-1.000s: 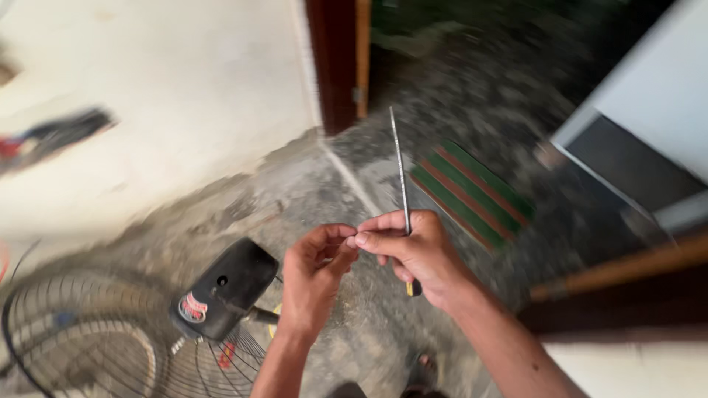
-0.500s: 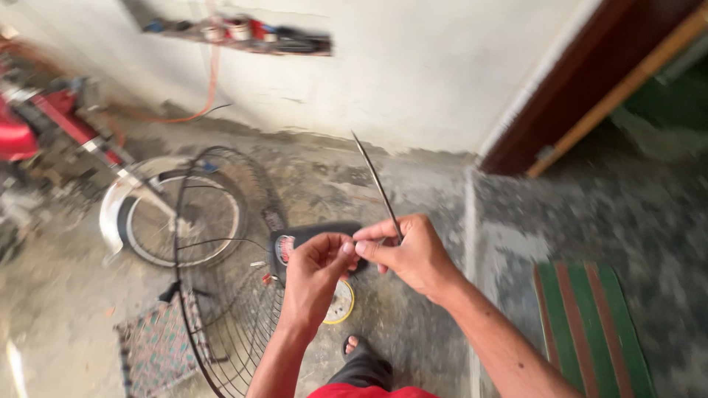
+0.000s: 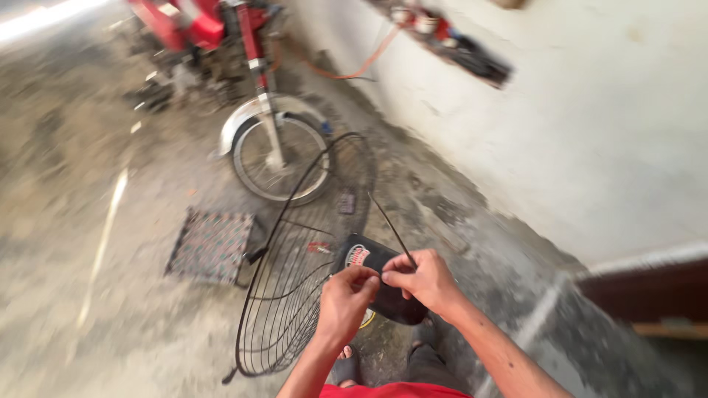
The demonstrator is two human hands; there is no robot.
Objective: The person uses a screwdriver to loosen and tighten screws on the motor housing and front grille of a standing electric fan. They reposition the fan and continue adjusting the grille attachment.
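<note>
Head view is showing both hands meeting near the bottom centre. The right hand (image 3: 426, 281) is pinching a thin dark rod (image 3: 391, 227), fingers clamped on its lower end; the rod's long axis is slanting up and far-left from the grip. The left hand (image 3: 346, 298) is touching that same end, fingertips together. Behind them a wire fan guard (image 3: 295, 273) is standing.

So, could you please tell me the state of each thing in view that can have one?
Left hand: pinched at the rod's lower end.
Right hand: closed around thin rod.
Thin rod: held, tilted up-left.
Fan guard: standing on edge on the floor.
Motorbike: parked upright near the wall.
</note>
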